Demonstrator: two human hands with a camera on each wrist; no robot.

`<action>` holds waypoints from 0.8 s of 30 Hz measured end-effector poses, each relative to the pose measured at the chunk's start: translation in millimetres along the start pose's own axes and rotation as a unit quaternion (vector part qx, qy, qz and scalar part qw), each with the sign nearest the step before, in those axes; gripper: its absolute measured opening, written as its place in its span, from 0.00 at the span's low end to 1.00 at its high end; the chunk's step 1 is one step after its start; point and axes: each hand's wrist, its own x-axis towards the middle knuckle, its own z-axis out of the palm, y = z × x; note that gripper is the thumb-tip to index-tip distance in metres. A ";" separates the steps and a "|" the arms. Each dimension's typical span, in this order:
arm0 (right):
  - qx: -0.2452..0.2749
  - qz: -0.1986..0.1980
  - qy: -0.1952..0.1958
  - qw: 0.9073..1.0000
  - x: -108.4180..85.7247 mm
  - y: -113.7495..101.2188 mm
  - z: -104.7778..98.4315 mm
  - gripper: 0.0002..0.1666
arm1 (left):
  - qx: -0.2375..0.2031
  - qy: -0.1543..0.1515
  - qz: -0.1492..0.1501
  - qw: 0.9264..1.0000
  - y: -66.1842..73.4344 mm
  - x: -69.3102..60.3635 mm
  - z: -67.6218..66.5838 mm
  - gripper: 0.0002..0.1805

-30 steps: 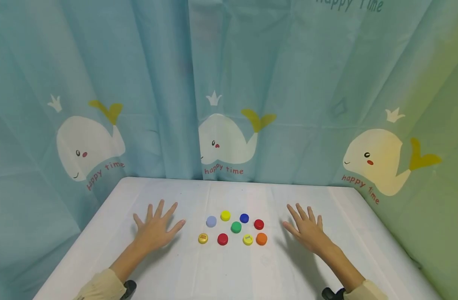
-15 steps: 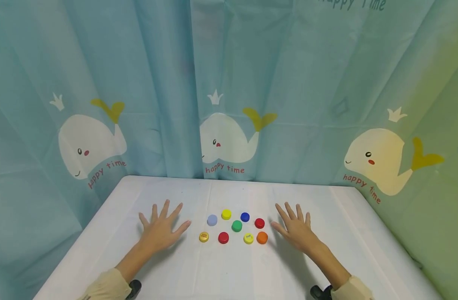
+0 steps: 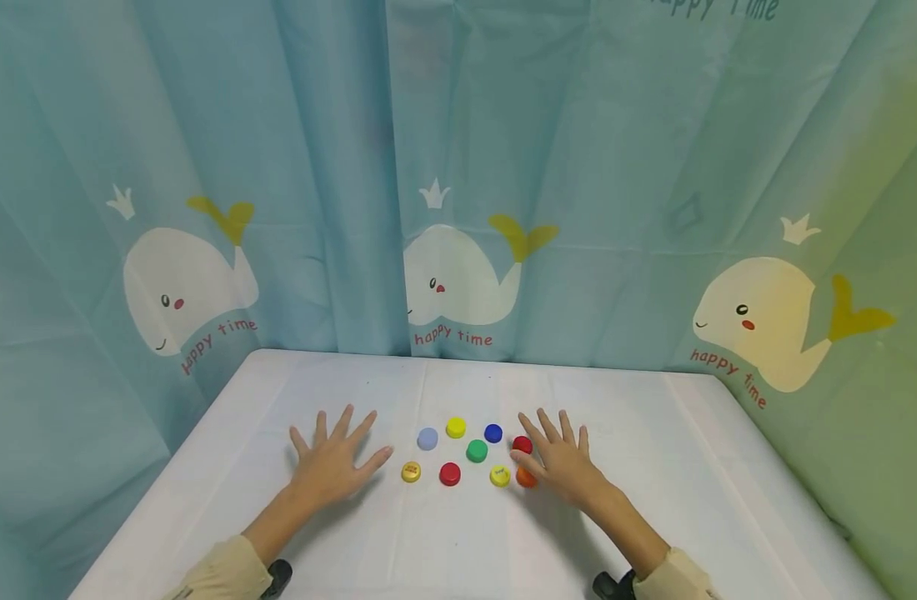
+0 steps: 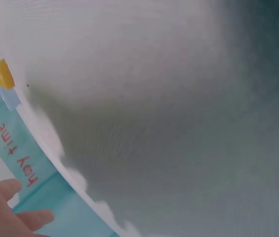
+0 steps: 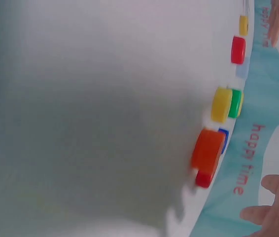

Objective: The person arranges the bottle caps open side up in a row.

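Several round bottle caps lie scattered on the white table: a gold cap (image 3: 411, 472), a red cap (image 3: 449, 474), a pale blue cap (image 3: 428, 439), a yellow cap (image 3: 455, 427), a green cap (image 3: 477, 451), a dark blue cap (image 3: 493, 433) and a printed yellow cap (image 3: 499, 476). Fingers spread, my left hand (image 3: 331, 467) is held left of the caps and holds nothing. My right hand (image 3: 567, 467), also spread and holding nothing, hovers over the right end of the group. It partly covers the orange cap (image 3: 525, 477) and another red cap (image 3: 523, 444).
The white table (image 3: 316, 567) ends at the back against a blue curtain (image 3: 338, 250) printed with whales. A green-tinted curtain (image 3: 879, 433) hangs along the right side. Black straps (image 3: 278, 577) sit at the cuffs of the beige sleeves (image 3: 229, 571).
My right hand has moved left, from beside the caps to above the right-hand ones. My left hand has shifted slightly right. The caps lie in the same arrangement.
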 end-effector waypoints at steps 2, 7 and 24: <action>0.004 -0.006 -0.005 1.000 1.4 -5.0 1.2 0.38 | 0.003 -0.005 -0.001 1.000 1.2 -0.4 0.4 0.41; 0.011 -0.018 -0.007 1.000 5.0 -14.7 2.6 0.38 | 0.007 -0.013 0.001 1.000 4.6 -0.8 1.9 0.40; -0.005 -0.080 -0.013 0.997 19.9 -44.9 18.5 0.38 | 0.002 -0.015 0.018 1.000 12.5 -2.5 5.7 0.39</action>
